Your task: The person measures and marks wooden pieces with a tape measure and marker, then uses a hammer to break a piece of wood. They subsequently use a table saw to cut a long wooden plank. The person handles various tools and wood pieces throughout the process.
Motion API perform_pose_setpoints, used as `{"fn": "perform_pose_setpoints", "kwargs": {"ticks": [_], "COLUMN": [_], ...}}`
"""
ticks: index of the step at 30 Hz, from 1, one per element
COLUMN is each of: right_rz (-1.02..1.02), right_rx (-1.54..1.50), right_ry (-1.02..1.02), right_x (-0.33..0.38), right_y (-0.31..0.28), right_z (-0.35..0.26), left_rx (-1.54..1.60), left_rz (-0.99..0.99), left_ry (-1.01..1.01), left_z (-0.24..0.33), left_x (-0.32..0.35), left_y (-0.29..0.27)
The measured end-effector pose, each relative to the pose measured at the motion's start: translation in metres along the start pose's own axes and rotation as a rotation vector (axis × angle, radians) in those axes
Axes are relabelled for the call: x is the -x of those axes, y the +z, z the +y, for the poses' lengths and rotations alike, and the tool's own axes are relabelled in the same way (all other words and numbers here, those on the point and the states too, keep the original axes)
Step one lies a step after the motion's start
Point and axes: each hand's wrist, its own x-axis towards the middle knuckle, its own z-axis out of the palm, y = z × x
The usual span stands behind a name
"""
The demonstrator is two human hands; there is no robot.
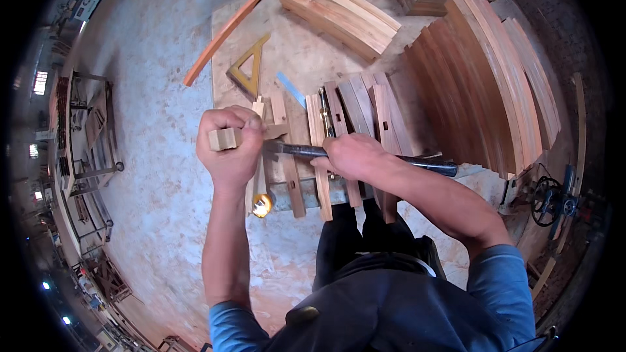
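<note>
Fingers of the left hand (229, 146) clench a small pale wooden block (225, 138), which juts out leftward from that grip. Beside it, the right hand (349, 156) grasps a dark metal hammer (365, 155) mid-handle, above short notched wooden slats (339, 124) lying on the tabletop (293, 52).

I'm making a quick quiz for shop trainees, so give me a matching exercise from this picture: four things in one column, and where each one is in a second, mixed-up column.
Things:
1. small wooden block
2. hammer
3. triangular set square
4. long curved orange strip

Places:
A. lying flat on the board, above the left hand
B. gripped in the right hand
C. along the board's far left edge
D. held in the left hand

Pairs: 1-D, 2-B, 3-A, 4-C
</note>
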Motion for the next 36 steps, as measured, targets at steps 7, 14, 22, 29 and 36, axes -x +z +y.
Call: {"fn": "perform_pose_setpoints", "kwargs": {"ticks": [7, 14, 22, 29, 36], "right_rz": [-0.005, -0.008, 0.011, -0.155, -0.116], "right_rx": [0.019, 0.035, 0.005, 0.081, 0.013], "right_ry": [-0.053, -0.127, -0.176, -0.009, -0.012], "right_x": [0.003, 0.008, 0.012, 0.007, 0.014], "right_y": [-0.001, -0.002, -0.007, -0.020, 0.003], "right_z": [0.006, 0.006, 0.005, -0.005, 0.005], "left_rx": [-0.016, -0.017, -0.040, -0.037, -0.011], "left_rz": [0.008, 0.047, 0.057, 0.121, 0.038], "left_ry": [0.006, -0.047, -0.065, -0.140, -0.225], "left_z": [-0.005, 0.002, -0.002, -0.021, -0.050], "left_x": [-0.001, -0.004, -0.007, -0.007, 0.000], "left_y": [0.001, 0.000, 0.001, 0.001, -0.003]}}
